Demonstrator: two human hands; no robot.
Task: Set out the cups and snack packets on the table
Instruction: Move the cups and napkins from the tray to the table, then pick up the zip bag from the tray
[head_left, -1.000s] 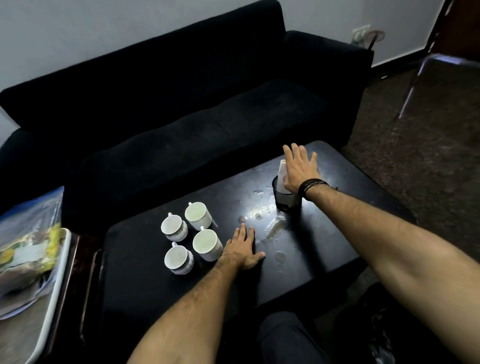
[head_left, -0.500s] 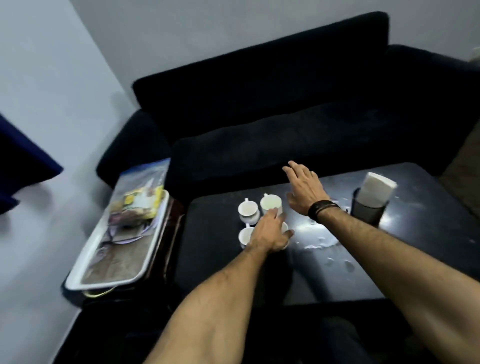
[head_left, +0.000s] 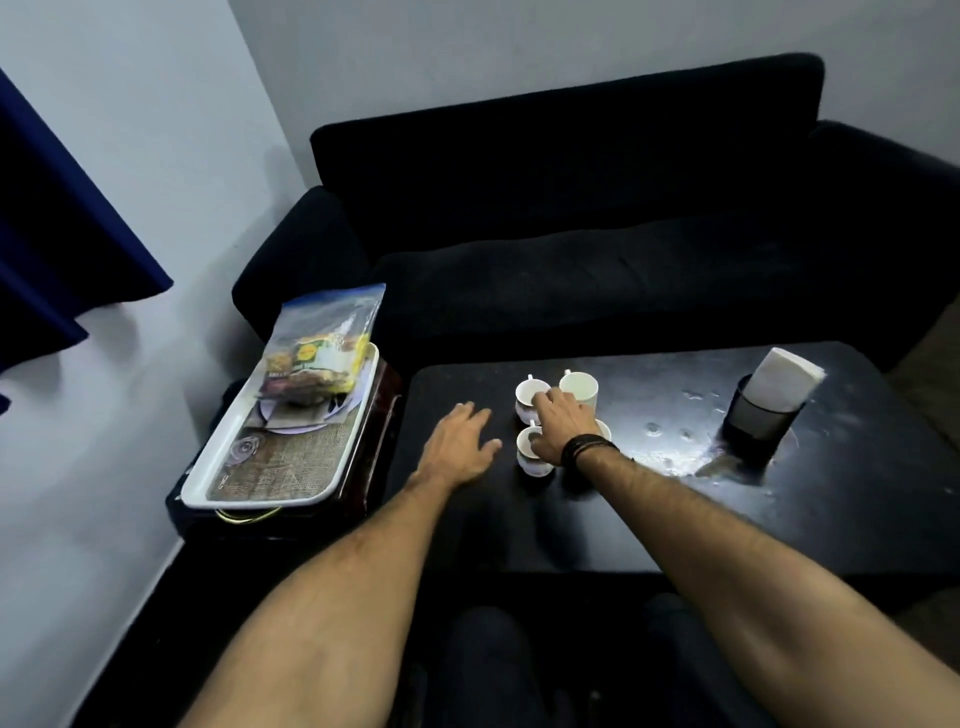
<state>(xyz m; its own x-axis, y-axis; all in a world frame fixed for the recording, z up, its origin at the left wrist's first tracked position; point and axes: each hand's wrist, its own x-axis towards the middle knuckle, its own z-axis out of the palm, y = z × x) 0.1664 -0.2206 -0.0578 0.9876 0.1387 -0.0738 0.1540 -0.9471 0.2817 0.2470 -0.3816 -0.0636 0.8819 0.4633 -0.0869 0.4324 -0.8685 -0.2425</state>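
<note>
Several white cups stand in a cluster on the black table (head_left: 675, 514): a far-left cup (head_left: 525, 396), a far-right cup (head_left: 581, 387), a near-left cup (head_left: 534, 462), and a near-right cup (head_left: 604, 429) mostly hidden. My right hand (head_left: 563, 426), with a dark wristband, lies over the cluster, fingers spread and touching the left cups. My left hand (head_left: 460, 441) hovers open just left of the cups, palm down. A snack packet (head_left: 322, 348) lies on the far end of a white tray (head_left: 291, 467), left of the table.
The tray rests on a dark side table (head_left: 376, 415) against the wall. A black holder (head_left: 753, 423) with white napkins (head_left: 784, 379) stands at the table's right, water drops beside it. A black sofa (head_left: 571, 260) runs behind the table. My knees are under the near edge.
My right hand left the napkin holder and came left onto the cups. My left hand slid off the cups to their left. The view turned left, showing the tray fully.
</note>
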